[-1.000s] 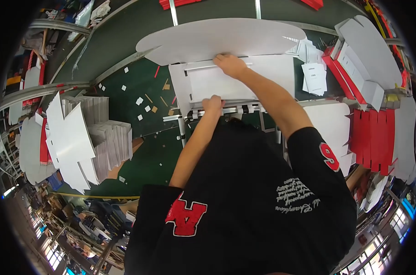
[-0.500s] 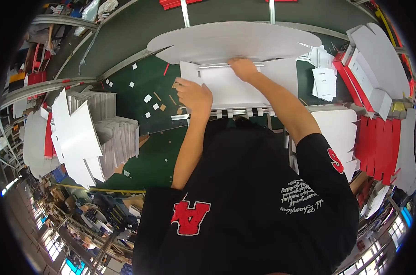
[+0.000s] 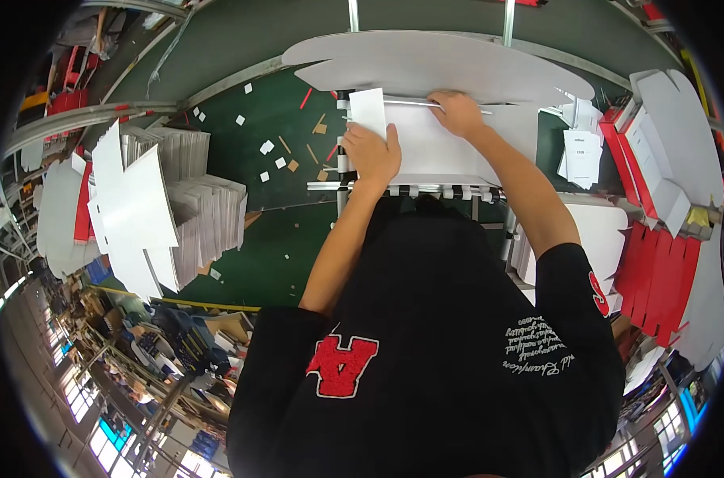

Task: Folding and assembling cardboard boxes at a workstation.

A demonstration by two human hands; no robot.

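Observation:
A partly folded white cardboard box [image 3: 441, 147] lies on the metal frame in front of me, with its large rounded grey-white lid panel [image 3: 449, 60] spread out on the far side. At its left end, my left hand [image 3: 371, 153] grips the side flap [image 3: 368, 110], which stands folded inward. The thumb is on the inner side; the fingertips are partly hidden. My right hand [image 3: 459, 114] has its fingers curled over the crease along the far wall, right of the middle. What the fingertips press there is hidden.
Metal rails [image 3: 326, 186] with clips run along the near edge. Stacked white cardboard [image 3: 206, 215] stands left; red and white box pieces [image 3: 653, 279] lie right. Printed white sheets [image 3: 582, 151] sit beyond the box's right end. Small paper scraps [image 3: 266, 147] dot the green surface.
My left hand has moved inward, and the left side flap now stands folded up rather than lying outward. The right hand remains at the far crease. The view has shifted slightly.

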